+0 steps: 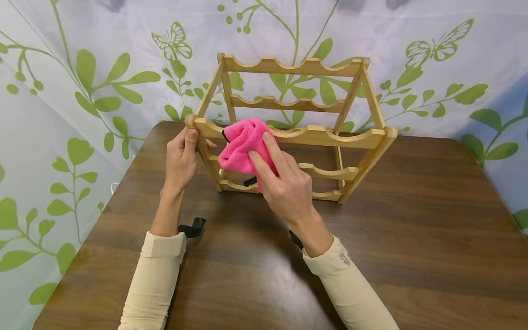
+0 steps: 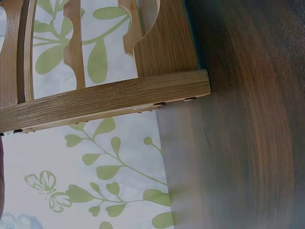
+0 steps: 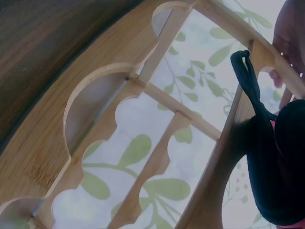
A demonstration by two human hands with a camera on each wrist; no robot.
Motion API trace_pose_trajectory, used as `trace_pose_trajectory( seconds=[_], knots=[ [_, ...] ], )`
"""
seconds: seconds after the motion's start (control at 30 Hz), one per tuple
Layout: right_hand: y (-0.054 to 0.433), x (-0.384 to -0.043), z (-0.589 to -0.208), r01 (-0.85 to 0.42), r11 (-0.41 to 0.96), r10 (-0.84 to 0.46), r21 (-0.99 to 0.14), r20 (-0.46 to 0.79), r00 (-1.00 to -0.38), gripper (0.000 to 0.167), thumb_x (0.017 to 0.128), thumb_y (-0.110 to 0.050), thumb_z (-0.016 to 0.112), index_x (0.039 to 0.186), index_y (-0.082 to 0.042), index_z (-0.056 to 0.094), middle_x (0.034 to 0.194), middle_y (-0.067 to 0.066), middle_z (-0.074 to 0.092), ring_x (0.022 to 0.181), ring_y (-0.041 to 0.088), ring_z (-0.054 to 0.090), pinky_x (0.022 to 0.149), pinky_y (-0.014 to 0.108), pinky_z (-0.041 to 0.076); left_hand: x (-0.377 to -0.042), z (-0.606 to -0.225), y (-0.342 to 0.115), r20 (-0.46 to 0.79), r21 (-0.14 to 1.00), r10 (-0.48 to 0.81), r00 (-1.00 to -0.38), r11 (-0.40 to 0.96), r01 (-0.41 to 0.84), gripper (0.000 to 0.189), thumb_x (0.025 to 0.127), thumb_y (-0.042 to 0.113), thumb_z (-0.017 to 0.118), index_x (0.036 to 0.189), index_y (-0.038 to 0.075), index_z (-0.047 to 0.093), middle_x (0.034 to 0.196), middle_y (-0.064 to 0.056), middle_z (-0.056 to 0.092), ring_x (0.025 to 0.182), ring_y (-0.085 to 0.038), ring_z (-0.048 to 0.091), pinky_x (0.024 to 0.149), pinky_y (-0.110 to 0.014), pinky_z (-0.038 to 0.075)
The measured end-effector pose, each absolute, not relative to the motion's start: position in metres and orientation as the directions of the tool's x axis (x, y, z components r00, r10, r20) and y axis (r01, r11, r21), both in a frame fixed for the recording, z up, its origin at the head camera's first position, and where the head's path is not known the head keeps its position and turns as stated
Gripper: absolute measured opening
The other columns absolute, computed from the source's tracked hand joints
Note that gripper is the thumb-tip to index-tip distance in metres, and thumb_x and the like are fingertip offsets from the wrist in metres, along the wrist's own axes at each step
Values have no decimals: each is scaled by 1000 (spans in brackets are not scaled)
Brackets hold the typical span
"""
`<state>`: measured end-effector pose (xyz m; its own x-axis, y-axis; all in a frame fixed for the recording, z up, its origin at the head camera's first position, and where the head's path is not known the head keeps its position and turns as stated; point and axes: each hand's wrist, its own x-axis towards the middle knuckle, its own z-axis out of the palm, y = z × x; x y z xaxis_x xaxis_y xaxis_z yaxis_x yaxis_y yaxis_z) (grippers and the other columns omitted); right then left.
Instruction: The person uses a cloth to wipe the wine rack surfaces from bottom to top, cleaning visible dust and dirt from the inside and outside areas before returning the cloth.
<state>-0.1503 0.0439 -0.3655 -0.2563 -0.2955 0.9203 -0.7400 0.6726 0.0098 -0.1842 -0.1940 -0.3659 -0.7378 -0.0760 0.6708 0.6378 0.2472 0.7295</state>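
A light wooden rack [image 1: 317, 135] with scalloped rails stands on the table. My left hand [image 1: 181, 158] grips its front left post near the top corner, the thumb lying on the near side. In my right hand [image 1: 286, 183] is a bunched pink cloth [image 1: 247, 146], held against the left part of the upper front rail; index and middle finger lie over it. The thumb is hidden in the head view. The right wrist view catches the cloth's dark edging and loop [image 3: 245, 71], with part of the left hand [image 3: 290, 38] beyond. A post [image 2: 105, 98] crosses the left wrist view.
The dark wooden table [image 1: 433, 220] extends to both sides and in front of the rack. Behind it hangs a pale backdrop [image 1: 136, 27] printed with green leaves and butterflies. A black strap [image 1: 193, 228] sticks out by the left wrist.
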Motion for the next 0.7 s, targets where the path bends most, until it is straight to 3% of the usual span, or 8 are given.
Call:
trace_pose_trajectory(
  seconds=[0.2,0.43,0.7],
  knots=[
    [52,-147,-367,-740,671,-240,-49,930,-279,26,88,-9,70,114,-9,65,129,21,57,92,37,64,59,47,59,-184,-369,-194,676,725,-74,-733,245,644,58,103,44,45,100,-11,63,71,-3,69,69,-17,69,62,-24,54],
    [62,-149,-369,-740,671,-219,-52,939,-264,25,89,-9,72,113,-8,65,130,22,57,91,39,65,65,50,59,-185,-369,-193,677,726,-78,-732,236,646,58,102,44,45,99,-10,65,71,-3,70,68,-20,69,61,-24,54],
    [71,-151,-367,-731,681,-198,-42,951,-239,30,87,-7,73,116,-8,66,130,21,59,96,38,66,71,50,59,-184,-367,-194,665,736,-88,-741,243,632,55,101,44,46,104,-7,68,70,-19,68,67,-21,68,60,-24,53]
  ],
)
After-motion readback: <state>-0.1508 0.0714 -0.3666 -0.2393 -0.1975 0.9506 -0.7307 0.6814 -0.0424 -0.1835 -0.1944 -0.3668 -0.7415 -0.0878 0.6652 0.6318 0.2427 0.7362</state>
